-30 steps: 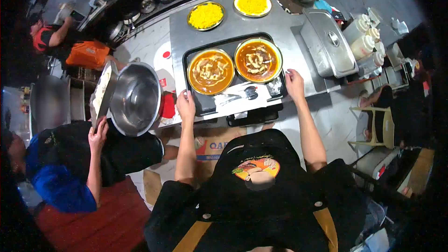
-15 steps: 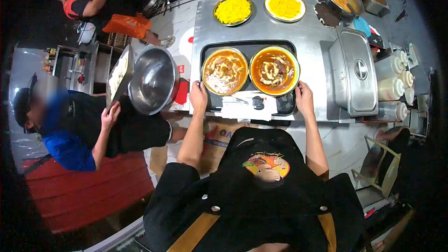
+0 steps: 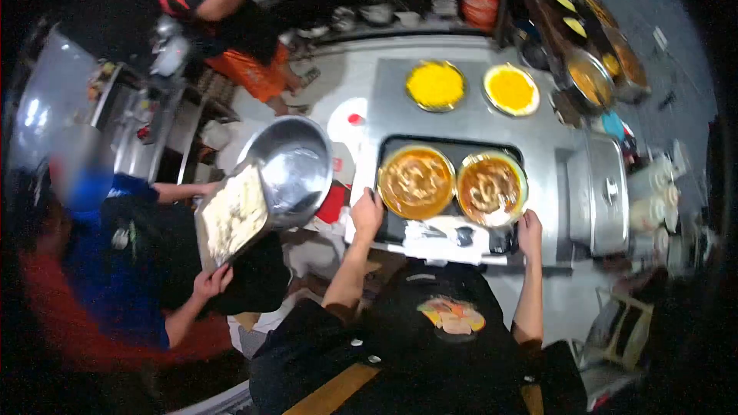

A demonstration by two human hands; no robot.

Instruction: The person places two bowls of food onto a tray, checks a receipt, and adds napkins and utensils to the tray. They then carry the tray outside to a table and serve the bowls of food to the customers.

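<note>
The left hand [image 3: 367, 211] and the right hand [image 3: 529, 229] each curl around one side of the flat black metal tray [image 3: 453, 146], mid-frame on the shiny steel worktop [image 3: 469, 119]. Two round bowls of orange curry [image 3: 416, 182] sit on it, between the hands.

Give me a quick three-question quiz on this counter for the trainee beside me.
1. True or false: the left hand and the right hand hold opposite ends of the black tray.
2. How many curry bowls sit on the tray? A) one B) two C) four
3. What colour is the food on the two plates beyond the tray?
Key: 1 true; 2 B; 3 yellow.
</note>
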